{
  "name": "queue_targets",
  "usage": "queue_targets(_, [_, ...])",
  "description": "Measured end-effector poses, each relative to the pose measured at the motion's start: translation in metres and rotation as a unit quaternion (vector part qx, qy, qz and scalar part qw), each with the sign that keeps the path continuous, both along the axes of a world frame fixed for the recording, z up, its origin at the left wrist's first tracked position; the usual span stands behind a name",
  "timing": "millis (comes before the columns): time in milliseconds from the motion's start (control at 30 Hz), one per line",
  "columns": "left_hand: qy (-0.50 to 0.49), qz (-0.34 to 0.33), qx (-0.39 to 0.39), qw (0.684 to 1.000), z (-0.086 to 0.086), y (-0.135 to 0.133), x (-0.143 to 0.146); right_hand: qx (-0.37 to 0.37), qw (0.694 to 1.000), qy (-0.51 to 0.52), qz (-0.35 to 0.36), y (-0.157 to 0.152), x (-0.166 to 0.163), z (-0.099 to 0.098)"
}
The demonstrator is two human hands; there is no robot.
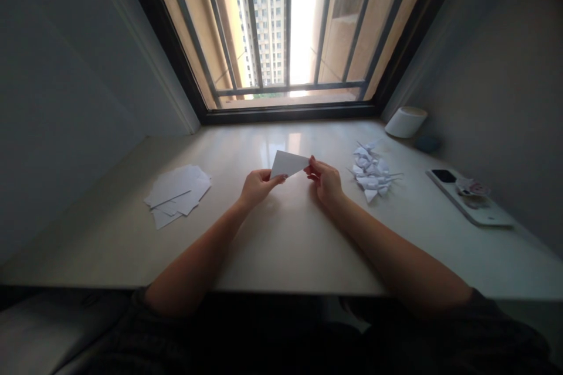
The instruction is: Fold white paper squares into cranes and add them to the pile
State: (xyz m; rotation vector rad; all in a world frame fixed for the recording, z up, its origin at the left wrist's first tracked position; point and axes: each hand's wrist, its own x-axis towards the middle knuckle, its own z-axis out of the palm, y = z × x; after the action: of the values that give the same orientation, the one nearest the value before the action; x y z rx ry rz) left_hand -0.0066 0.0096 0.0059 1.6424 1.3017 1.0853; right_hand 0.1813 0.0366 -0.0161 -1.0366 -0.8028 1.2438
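Note:
A white sheet of paper (288, 164), showing as a triangle, is held up a little above the table in front of the window. My left hand (259, 186) grips its lower left part, with the thumb lying on the near face. At the right-hand corner, the fingertips of my right hand (324, 179) pinch the paper. To the left lies a loose stack of white paper sheets (180, 190), fanned out unevenly. A heap of small folded paper pieces (370, 170) sits to the right of my right hand.
A phone (466, 199) with a clear grip on its back lies at the right of the white table (281, 252). Behind it, by the wall, stands a white cylindrical object (405, 122) with a dark item beside it. A barred window (288, 106) borders the table's far side.

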Motion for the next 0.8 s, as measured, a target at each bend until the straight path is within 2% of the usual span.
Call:
queue_targets(267, [0.008,-0.008,0.003,1.000,0.002,-0.001,0.001,0.010,0.999,0.037,-0.010,-0.002,-0.002,-0.002])
queue_targets(467, [0.000,-0.006,-0.003,1.000,0.003,-0.002,0.001,0.008,0.998,0.069,-0.006,-0.004,0.000,0.006])
queue_targets(700, [0.041,-0.018,0.018,0.999,0.008,-0.003,-0.001,0.056,0.994,-0.080,0.052,-0.009,-0.003,0.013])
queue_targets(800, [0.054,0.014,0.032,0.998,0.008,-0.003,-0.003,0.043,0.992,-0.101,0.053,-0.010,-0.005,0.011])
